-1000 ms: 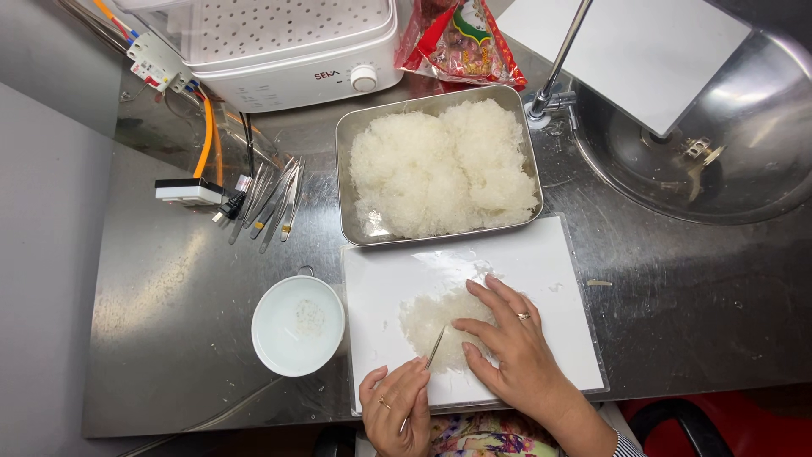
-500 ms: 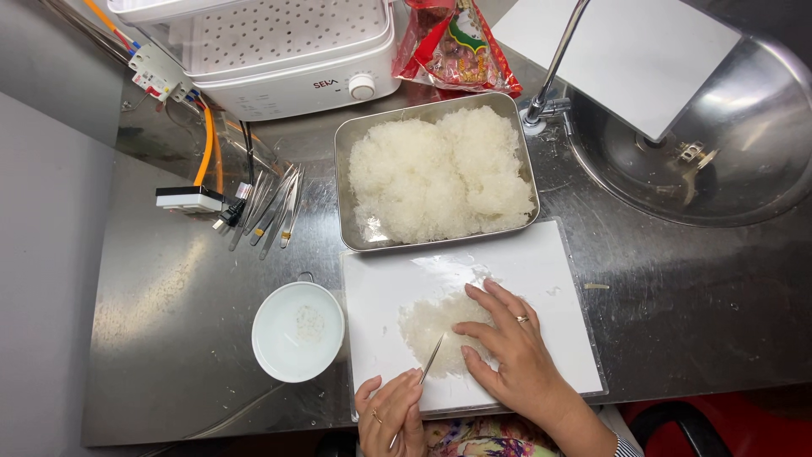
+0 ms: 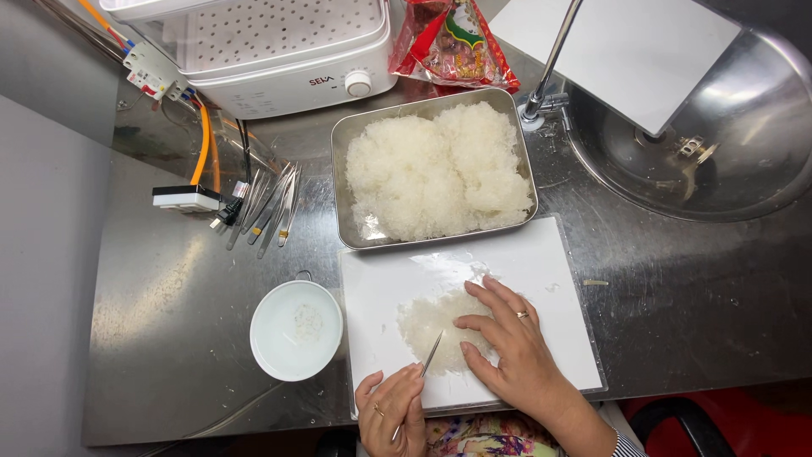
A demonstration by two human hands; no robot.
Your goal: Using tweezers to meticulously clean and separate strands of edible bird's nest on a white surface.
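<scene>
Pressing translucent mass (image 3: 436, 326) mid-board (image 3: 541, 271), tweezers (image 3: 430, 355) probing

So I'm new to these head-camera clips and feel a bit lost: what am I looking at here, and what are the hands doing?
The camera sits on the person's head and looks straight down at a steel counter. No machine is at work, only two bare hands. The left hand holds thin metal tweezers, tips at a small flat whitish translucent clump on a white board. The right hand, wearing a ring, rests on that clump. Above the board, a metal tray is heaped with the same white stuff. Left of the board is a small white bowl, with spare tweezers above it. A sink is at top right.
</scene>
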